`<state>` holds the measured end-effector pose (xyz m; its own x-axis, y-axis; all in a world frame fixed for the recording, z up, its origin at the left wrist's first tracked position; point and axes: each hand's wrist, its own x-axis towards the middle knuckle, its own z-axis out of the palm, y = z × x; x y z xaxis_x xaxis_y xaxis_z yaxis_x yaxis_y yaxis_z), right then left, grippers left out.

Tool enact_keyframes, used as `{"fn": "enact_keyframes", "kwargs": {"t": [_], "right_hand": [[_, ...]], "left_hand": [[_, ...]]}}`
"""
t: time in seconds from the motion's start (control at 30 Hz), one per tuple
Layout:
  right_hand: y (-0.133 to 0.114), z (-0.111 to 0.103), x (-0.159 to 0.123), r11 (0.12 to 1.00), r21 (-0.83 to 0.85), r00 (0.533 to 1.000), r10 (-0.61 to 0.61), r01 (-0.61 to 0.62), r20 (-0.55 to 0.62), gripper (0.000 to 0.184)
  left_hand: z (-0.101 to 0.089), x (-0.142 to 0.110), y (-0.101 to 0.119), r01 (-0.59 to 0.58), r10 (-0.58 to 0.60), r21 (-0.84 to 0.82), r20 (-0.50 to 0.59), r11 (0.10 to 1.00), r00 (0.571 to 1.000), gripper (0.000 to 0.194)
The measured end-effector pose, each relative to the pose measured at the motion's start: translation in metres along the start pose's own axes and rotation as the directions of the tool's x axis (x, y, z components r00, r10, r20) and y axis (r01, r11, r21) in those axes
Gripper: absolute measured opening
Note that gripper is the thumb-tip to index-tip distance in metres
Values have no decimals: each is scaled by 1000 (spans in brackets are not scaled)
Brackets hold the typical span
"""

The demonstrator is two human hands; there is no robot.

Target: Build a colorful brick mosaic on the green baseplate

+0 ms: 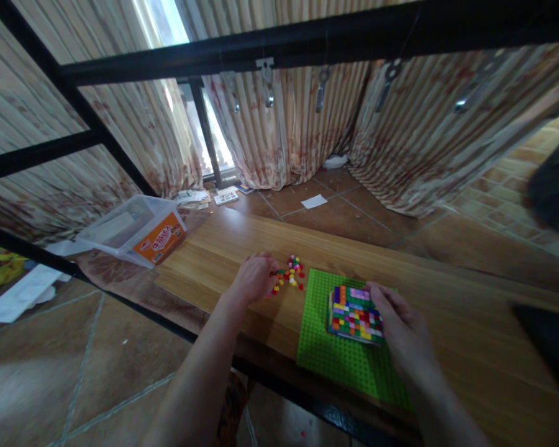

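Note:
A green studded baseplate (pixel 335 360) lies on a wooden tabletop (pixel 223 261). On it stands a square block of many-coloured small bricks (pixel 355 313), several layers high. My right hand (pixel 400 329) rests against the block's right side, fingers curled along its edge. A small pile of loose coloured bricks (pixel 292 272) lies just left of the baseplate. My left hand (pixel 255 278) is beside this pile with its fingers bent down onto the nearest bricks; what they pinch is hidden.
A clear plastic tub with an orange label (pixel 137 231) sits at the table's far left corner. Black metal frame bars (pixel 270 53) cross overhead and to the left. Curtains hang behind, with papers (pixel 314 201) on the tiled floor. A dark object (pixel 547 341) sits at the right.

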<state>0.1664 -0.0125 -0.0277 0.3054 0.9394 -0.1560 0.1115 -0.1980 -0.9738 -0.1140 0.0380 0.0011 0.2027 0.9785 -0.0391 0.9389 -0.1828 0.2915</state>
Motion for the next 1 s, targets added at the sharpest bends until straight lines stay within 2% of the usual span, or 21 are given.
{"fn": "enact_keyframes", "kwargs": {"t": [0.23,0.4,0.6,0.67,0.73,0.8,0.87,0.93,1.0], "right_hand": [[-3,2,-2,999,41,1000,-22,22,-6,53],[-6,3,-3,998,64,1000,-6,7,-16,53],[-6,4,-1,997,65,999,-52,51,-1,51],[-5,3,0,997,39,997,-68,69,-33,49],[-5,1,0,993,-22,988,-121,119,-100,46],[-6,0,-1,970,-89,955,-239,227,-175,41],[-11,1,-4,925,-121,898,-379,360,-222,33],[-17,4,-8,878,-110,848,-479,466,-229,26],[-25,8,-14,849,-78,829,-528,523,-183,18]], "left_hand": [[5,1,4,-2,2,37,-20,999,1000,9],[7,3,4,-11,14,64,-41,998,999,17],[8,6,1,19,-16,44,-66,999,998,18],[6,6,2,15,-19,-35,-100,999,995,19],[3,5,5,-40,9,-197,-153,980,988,19],[1,3,12,-143,61,-387,-216,911,975,17],[0,1,22,-245,113,-526,-270,814,956,15],[2,-2,36,-312,154,-607,-298,731,942,15],[4,-5,51,-346,181,-662,-307,664,934,16]]}}
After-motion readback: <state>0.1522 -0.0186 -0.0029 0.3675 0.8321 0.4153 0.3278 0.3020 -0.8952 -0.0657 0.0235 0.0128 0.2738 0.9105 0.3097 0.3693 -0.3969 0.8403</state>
